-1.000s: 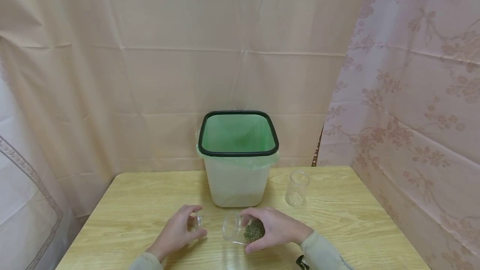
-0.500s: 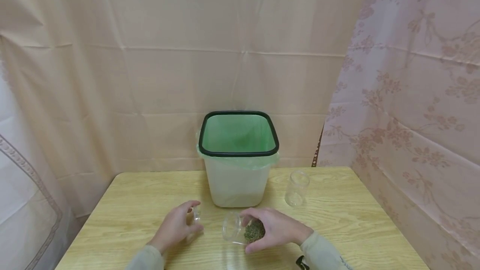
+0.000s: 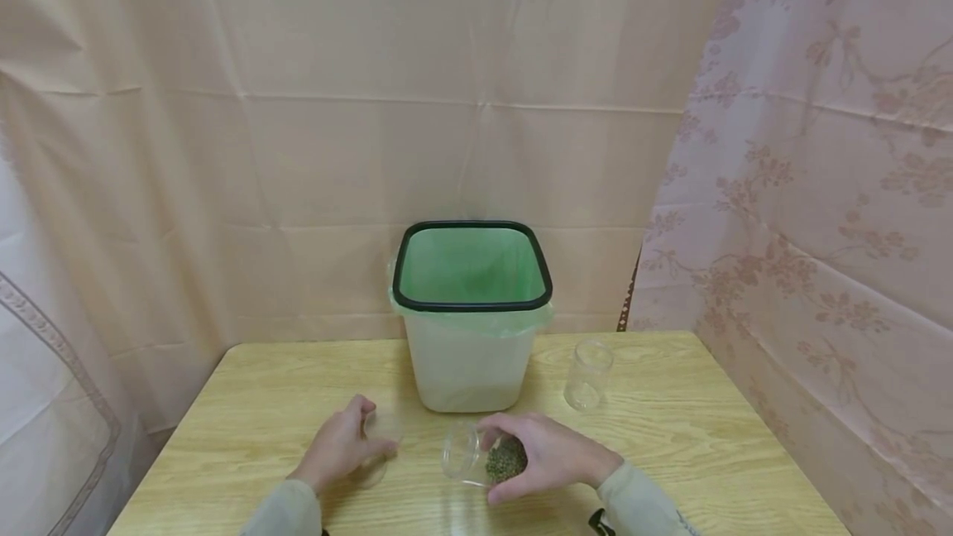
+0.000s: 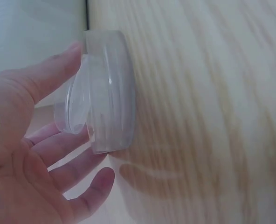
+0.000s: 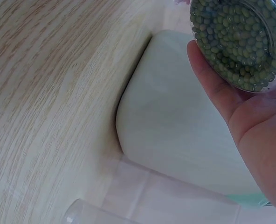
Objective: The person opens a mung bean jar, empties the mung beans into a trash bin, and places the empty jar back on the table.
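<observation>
My left hand [image 3: 338, 449] holds a clear lid [image 4: 112, 93] low over the wooden table, fingers and thumb around its raised inner part. In the left wrist view its broad face is at or near the tabletop; I cannot tell if they touch. My right hand [image 3: 558, 453] grips a clear jar [image 3: 462, 457] lying on its side, its open mouth towards the left hand. Small green beans [image 3: 506, 460], like mung beans, lie at the jar's bottom end. The right wrist view shows the beans [image 5: 240, 42] through the base.
A whitish bin [image 3: 472, 366] with a green bag and a dark rim stands behind the hands. Right of it, a clear, uncovered jar [image 3: 591, 379] stands on the table [image 3: 670, 420]. Curtains [image 3: 298, 147] hang at the back and sides.
The left hand has drawn a little to the left, away from the jar. Its lid has turned from edge-on to showing more of its round face. The right hand and jar stay put.
</observation>
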Demonstrator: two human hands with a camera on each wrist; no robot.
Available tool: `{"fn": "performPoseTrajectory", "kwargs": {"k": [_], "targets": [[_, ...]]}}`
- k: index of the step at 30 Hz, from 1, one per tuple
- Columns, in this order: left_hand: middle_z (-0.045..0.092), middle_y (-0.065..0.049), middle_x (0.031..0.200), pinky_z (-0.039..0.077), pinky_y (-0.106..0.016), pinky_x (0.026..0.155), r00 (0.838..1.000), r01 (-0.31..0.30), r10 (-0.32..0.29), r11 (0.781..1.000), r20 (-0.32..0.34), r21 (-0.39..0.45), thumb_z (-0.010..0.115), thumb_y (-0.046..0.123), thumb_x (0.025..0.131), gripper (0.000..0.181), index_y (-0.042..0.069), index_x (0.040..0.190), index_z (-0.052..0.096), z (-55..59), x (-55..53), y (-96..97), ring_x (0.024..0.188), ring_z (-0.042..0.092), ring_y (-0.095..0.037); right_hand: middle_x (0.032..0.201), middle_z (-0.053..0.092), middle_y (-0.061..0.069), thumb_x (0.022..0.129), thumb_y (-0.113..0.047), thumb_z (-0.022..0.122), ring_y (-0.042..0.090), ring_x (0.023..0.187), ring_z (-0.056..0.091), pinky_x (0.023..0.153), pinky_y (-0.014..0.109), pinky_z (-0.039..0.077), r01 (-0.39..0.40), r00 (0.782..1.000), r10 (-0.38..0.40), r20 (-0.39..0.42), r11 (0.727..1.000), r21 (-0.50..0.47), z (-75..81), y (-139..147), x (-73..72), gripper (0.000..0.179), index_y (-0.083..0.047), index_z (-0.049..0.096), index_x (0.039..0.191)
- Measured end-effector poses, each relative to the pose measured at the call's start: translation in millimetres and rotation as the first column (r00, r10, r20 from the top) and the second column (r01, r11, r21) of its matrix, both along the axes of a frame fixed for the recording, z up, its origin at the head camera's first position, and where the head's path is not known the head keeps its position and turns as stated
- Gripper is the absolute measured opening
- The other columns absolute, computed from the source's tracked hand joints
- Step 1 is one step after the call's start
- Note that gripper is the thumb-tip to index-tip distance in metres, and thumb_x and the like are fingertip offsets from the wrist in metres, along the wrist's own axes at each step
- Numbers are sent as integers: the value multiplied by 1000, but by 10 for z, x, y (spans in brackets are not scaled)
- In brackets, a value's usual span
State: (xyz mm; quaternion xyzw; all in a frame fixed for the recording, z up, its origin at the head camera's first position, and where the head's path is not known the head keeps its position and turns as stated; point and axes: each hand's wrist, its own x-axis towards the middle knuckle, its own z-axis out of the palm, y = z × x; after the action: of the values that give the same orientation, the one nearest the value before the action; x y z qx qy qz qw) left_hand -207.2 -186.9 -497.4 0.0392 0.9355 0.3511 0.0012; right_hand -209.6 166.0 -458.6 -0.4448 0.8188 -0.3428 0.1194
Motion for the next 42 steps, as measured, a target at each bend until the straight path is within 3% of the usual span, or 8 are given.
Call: {"fn": "performPoseTrajectory", "kwargs": {"k": [4, 13, 18, 27, 42], "targets": [[66, -19, 123, 52, -53, 94, 1000, -4, 4, 1000, 5, -15, 91, 35, 75, 73, -2, 127, 58, -32, -25, -36, 111, 63, -34, 122, 65, -11, 85, -49, 80, 5, 111, 60, 97, 30, 51, 1, 1000, -1, 1, 1000, -2, 1, -4, 3, 73, -17, 51, 144], [67, -23, 118, 53, -54, 90, 1000, 5, -6, 997, -14, -75, 90, 31, 76, 74, -7, 130, 57, -4, -58, -29, 105, 65, -36, 121, 66, -11, 85, -52, 79, 4, 110, 61, 97, 29, 50, -2, 1000, 2, -11, 1000, -1, 2, -8, 9, 74, -15, 51, 143], [65, -27, 123, 50, -57, 95, 999, 32, -29, 990, 24, -137, 87, 36, 79, 79, -11, 134, 55, 21, -72, -25, 111, 63, -41, 121, 66, -9, 85, -52, 79, 4, 110, 60, 97, 29, 50, 3, 1000, -3, -8, 1000, -2, 7, -5, 17, 74, -15, 51, 144], [61, -29, 130, 43, -61, 103, 995, 55, -36, 973, 88, -225, 84, 35, 83, 72, -11, 132, 58, 67, -91, -1, 123, 55, -48, 121, 65, -13, 86, -47, 80, 4, 110, 61, 97, 29, 51, 1, 1000, -1, 0, 1000, -13, 7, 3, 29, 73, -15, 51, 144], [60, -27, 132, 43, -61, 103, 993, 61, -36, 971, 109, -231, 82, 35, 85, 71, -10, 134, 57, 89, -89, 8, 124, 54, -48, 121, 65, -13, 85, -47, 81, 3, 108, 61, 97, 29, 51, 3, 1000, -3, -7, 1000, -20, -4, 6, 27, 72, -17, 51, 143]]}}
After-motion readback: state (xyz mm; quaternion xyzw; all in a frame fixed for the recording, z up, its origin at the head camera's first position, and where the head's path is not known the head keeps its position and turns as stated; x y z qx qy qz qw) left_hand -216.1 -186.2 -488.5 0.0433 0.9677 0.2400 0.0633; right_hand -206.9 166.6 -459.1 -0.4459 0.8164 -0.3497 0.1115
